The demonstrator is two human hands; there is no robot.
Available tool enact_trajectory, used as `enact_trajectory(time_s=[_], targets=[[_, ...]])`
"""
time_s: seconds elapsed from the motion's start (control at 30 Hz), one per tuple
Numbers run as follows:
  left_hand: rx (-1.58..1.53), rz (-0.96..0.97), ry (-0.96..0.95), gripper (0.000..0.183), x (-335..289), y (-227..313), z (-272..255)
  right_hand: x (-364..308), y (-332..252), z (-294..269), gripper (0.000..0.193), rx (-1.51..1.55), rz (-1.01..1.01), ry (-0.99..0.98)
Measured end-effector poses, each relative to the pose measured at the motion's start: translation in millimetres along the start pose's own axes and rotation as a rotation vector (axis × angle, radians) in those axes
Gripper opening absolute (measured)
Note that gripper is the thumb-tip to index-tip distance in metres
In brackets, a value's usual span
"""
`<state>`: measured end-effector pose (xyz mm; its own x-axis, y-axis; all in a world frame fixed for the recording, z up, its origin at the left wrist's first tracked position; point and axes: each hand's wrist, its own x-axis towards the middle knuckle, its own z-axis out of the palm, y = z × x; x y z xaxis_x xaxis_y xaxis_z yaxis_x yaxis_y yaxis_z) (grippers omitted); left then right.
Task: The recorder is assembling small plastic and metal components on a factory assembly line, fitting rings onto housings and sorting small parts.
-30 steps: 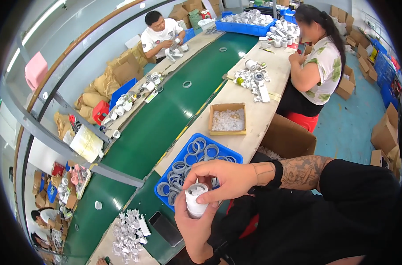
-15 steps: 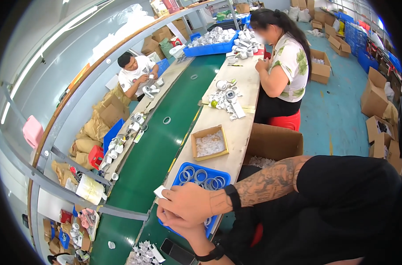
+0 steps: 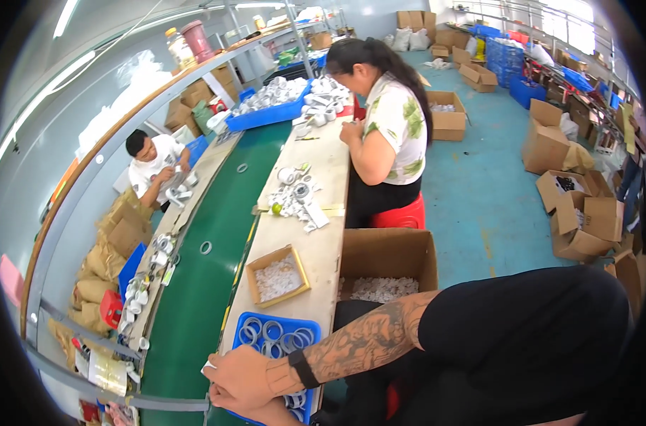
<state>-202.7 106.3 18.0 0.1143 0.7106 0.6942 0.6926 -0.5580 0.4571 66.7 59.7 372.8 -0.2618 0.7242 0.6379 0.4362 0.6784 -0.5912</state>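
Observation:
My right hand (image 3: 239,376), with a dark band on its wrist, is closed and pinches a small white piece (image 3: 208,366). Only an edge of that piece shows past the fingers. Below and against it is my left hand (image 3: 266,413), mostly covered by the right one and cut off by the lower edge; its fingers are hidden. Both hands are over the left side of a blue tray (image 3: 318,328). Several grey rings (image 3: 272,330) lie in this tray, some of them overlapping.
Beyond the tray is a shallow box (image 3: 305,285) of small whitish pieces. A large carton (image 3: 388,259) stands right of the bench. A green conveyor belt (image 3: 188,298) runs along the left, carrying grey rings. One person (image 3: 390,135) sits farther along the bench, another (image 3: 152,167) across the belt.
The view has swung up and to the right, so the bench and tray appear farther left and lower. My hands stay together at the tray, the white piece still in the right.

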Motion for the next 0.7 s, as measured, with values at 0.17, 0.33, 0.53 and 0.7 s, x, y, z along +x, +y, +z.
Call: enact_trajectory(time_s=[0.17,0.33,0.53,0.7], targets=[[-0.077,-0.544,0.046,0.012,172.4,159.5,52.8,8.9,54.5,-16.9,0.032,-0.086,0.186,0.053],[-0.066,-0.147,0.321,0.011,189.3,242.7,4.3,21.5,66.4,-4.4,0.028,-0.094,0.052,-0.019],[-0.053,-0.258,0.242,0.043,197.1,279.2,-2.1,21.1,83.8,-17.1,0.029,-0.119,0.052,-0.183],[0.019,-0.299,-0.025,0.050,186.1,295.6,-14.8,2.7,92.0,-24.3,0.025,-0.132,-0.040,-0.210]])
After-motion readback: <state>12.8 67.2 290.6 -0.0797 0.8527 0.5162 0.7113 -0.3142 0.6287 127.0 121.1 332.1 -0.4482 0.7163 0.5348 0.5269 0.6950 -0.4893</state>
